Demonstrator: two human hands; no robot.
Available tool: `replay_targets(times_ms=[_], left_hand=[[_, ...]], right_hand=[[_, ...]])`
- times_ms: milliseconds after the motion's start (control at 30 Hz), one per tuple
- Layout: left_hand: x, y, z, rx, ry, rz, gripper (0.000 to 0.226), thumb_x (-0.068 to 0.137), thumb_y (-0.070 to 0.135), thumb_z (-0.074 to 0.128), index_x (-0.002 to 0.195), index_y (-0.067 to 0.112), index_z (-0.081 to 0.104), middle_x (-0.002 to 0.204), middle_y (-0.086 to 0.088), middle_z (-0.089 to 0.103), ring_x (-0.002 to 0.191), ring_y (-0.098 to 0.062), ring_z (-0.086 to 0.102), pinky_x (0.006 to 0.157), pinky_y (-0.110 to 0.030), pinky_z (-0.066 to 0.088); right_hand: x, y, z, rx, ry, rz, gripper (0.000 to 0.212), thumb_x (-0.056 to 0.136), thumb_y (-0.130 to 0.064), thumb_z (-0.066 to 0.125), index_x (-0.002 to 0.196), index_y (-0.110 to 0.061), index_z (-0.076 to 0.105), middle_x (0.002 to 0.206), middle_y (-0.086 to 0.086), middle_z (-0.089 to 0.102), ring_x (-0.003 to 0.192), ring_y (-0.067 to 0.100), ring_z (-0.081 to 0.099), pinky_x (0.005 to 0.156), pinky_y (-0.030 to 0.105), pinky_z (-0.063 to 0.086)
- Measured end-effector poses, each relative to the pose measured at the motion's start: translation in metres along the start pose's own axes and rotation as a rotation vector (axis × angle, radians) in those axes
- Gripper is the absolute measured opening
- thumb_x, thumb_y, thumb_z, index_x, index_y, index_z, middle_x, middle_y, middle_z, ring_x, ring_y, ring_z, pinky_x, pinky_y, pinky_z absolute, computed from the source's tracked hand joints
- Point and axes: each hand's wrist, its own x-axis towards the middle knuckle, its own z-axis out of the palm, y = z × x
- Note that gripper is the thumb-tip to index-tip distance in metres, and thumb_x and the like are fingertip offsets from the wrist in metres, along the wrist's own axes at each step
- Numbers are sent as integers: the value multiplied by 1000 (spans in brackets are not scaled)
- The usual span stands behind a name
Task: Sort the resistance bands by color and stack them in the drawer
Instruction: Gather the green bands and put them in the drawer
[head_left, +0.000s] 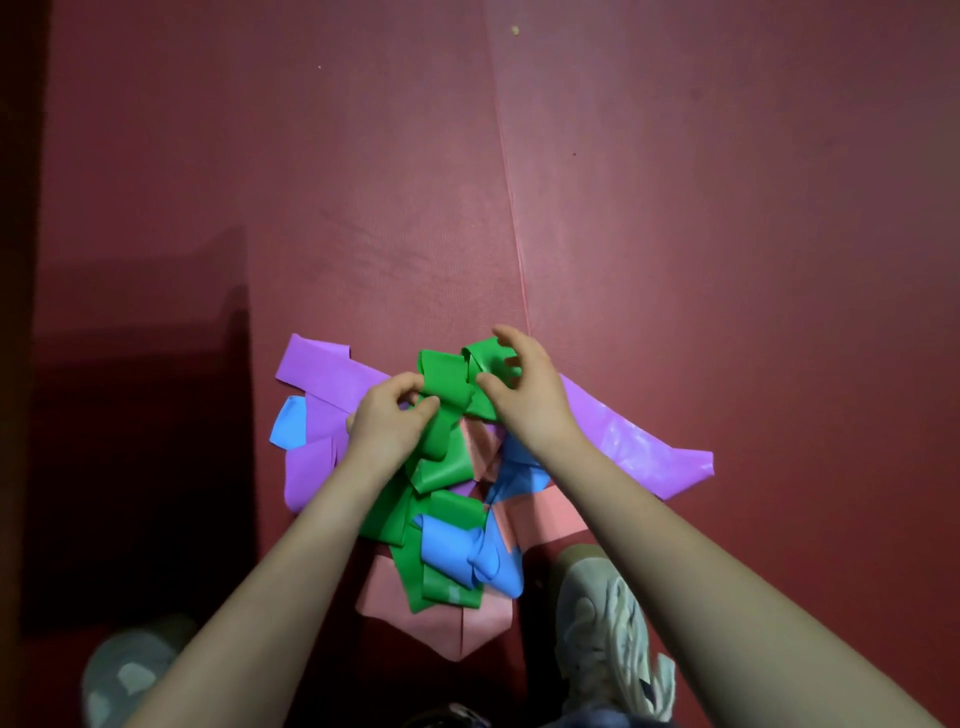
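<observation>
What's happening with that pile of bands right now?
A person is working on a tangled pile of resistance bands on a red mat. The left hand and right hand both pinch the green band on top. Under it lie purple bands, blue bands and pink bands, unsorted. No drawer is in view.

Dim all over, with soft light from the upper right. Brightest on the far right part of the dark red rubber floor mat (701, 182). Very dark down the left edge, plus a big blocky shadow (140, 415) on the left. Shiny white glare on the long purple stretchy band (631, 441). Sharp in the middle. Fuzzy at the bottom left, over the pale grey shoe (130, 670). Bent and stretched wide near the bottom corners.
</observation>
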Motion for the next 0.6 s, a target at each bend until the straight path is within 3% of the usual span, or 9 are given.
replay_targets(times_ms=[133,233,300,367,433,500,600], left_hand=[[-9,2,-3,57,37,140,63,52,55,44,87,9,67,83,-10,59,93,-36,56,89,-48,43],[-14,3,-3,89,22,228,58,57,49,51,88,4,69,91,-13,61,99,-33,55,92,-40,40],[-16,2,-3,58,5,273,54,58,47,54,87,4,70,96,-14,61,101,-27,54,95,-38,37],[-15,2,-2,40,-18,304,51,60,45,55,87,3,70,95,-8,57,99,-20,50,95,-29,36],[-15,3,-2,-12,-45,296,28,68,23,67,86,2,68,94,-6,55,99,-20,51,89,-11,34],[-13,4,-4,-134,-96,240,13,67,8,70,78,10,63,89,-5,58,93,-18,55,84,-10,38],[-16,13,-11,-235,-178,269,26,57,23,69,80,29,58,83,13,62,79,6,57,79,-10,44]], right_hand=[[12,-8,4,-135,-224,-70,53,89,-4,49,138,-5,31,146,13,36,136,23,32,104,18,18],[19,-9,4,-104,-355,-10,49,91,3,36,138,-6,33,146,14,35,136,25,31,103,17,17],[21,-9,2,-91,-412,24,46,90,5,35,135,-4,39,139,15,45,128,24,40,95,17,25],[18,-10,-1,-75,-448,2,29,91,1,38,115,0,55,106,11,63,98,17,53,81,18,32],[15,-8,-6,-136,-383,-50,17,91,-6,44,95,-5,61,75,-1,57,79,14,48,72,22,32],[8,-7,-14,-202,-257,-122,19,91,-13,45,93,-4,61,81,5,60,82,17,49,75,30,37],[-11,-15,-28,-274,-94,-375,29,89,-21,38,91,-2,59,89,16,63,85,25,52,78,31,35]])
